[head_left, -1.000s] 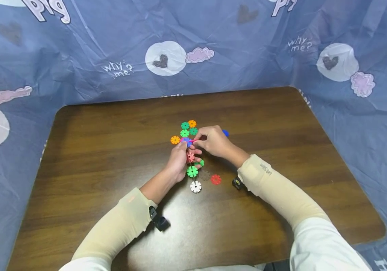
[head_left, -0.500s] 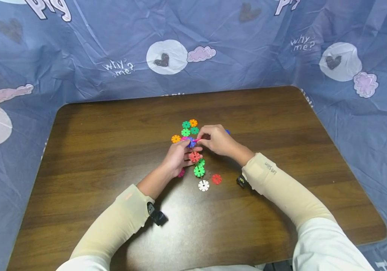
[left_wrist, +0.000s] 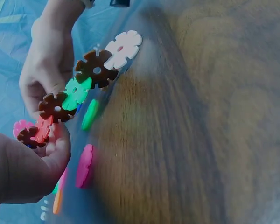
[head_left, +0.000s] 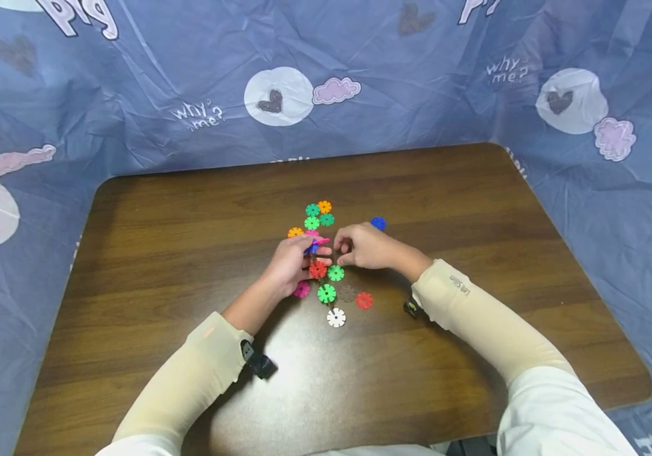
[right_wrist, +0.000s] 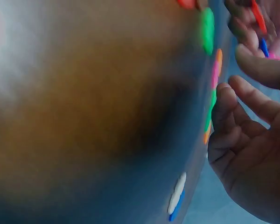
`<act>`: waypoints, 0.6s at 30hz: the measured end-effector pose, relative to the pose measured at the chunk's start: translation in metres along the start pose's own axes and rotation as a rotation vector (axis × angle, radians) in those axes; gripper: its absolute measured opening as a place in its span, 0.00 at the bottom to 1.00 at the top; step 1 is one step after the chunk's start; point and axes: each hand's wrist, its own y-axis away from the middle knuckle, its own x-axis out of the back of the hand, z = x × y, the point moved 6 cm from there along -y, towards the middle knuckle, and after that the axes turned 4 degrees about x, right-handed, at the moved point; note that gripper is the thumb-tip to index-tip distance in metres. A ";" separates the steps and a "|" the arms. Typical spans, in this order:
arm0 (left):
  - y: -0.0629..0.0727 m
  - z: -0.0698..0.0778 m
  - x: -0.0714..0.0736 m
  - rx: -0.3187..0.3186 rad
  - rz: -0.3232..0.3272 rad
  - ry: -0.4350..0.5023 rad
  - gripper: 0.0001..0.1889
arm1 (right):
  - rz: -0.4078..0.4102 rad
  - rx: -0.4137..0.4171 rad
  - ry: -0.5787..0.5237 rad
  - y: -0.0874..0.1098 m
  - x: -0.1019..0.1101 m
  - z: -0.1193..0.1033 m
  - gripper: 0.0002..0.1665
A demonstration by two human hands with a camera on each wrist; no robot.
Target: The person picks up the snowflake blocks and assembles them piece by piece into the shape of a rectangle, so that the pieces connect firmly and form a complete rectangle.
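My left hand [head_left: 287, 265] pinches the upper end of a chain of interlocking notched plastic discs. The chain hangs toward me over the table, ending in a white disc [head_left: 336, 317] at its lower end. In the left wrist view, brown discs [left_wrist: 86, 70] alternate with a green disc [left_wrist: 77, 95] and a red disc [left_wrist: 44, 128], and a pink disc [left_wrist: 22, 127] shows at the held end. Just right of that end is my right hand [head_left: 368, 247], fingers loosely bent, thumb apart from them and nothing between, as the right wrist view shows.
Loose discs lie flat on the wooden table [head_left: 474, 354]. Orange [head_left: 324, 206] and green ones [head_left: 312, 223] cluster beyond my hands. A blue disc [head_left: 378, 223] lies behind my right hand. Green [head_left: 336, 273], brown [head_left: 347, 292], red [head_left: 364, 300] and pink discs [head_left: 301, 289] lie nearer.
My right hand has let go of the pink disc at the chain's upper end and moved slightly right and nearer. My left hand has tilted the chain and come a little toward me.
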 end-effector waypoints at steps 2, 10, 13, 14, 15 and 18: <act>0.001 0.001 0.002 -0.004 0.007 -0.004 0.17 | -0.079 0.047 0.064 0.002 -0.010 -0.006 0.15; 0.001 0.004 0.006 -0.039 0.043 -0.035 0.19 | -0.130 0.067 0.159 0.000 -0.023 -0.015 0.17; 0.001 0.004 0.006 -0.042 0.059 -0.030 0.19 | -0.077 0.003 0.011 -0.003 -0.019 -0.008 0.14; 0.001 0.004 0.006 -0.044 0.063 -0.025 0.18 | -0.044 -0.037 -0.081 -0.004 -0.017 -0.003 0.12; 0.000 0.004 0.006 -0.044 0.066 -0.018 0.18 | -0.003 -0.086 -0.197 -0.004 -0.014 0.002 0.10; -0.001 0.004 0.005 -0.047 0.063 -0.005 0.16 | 0.140 -0.234 -0.576 -0.004 -0.008 0.019 0.07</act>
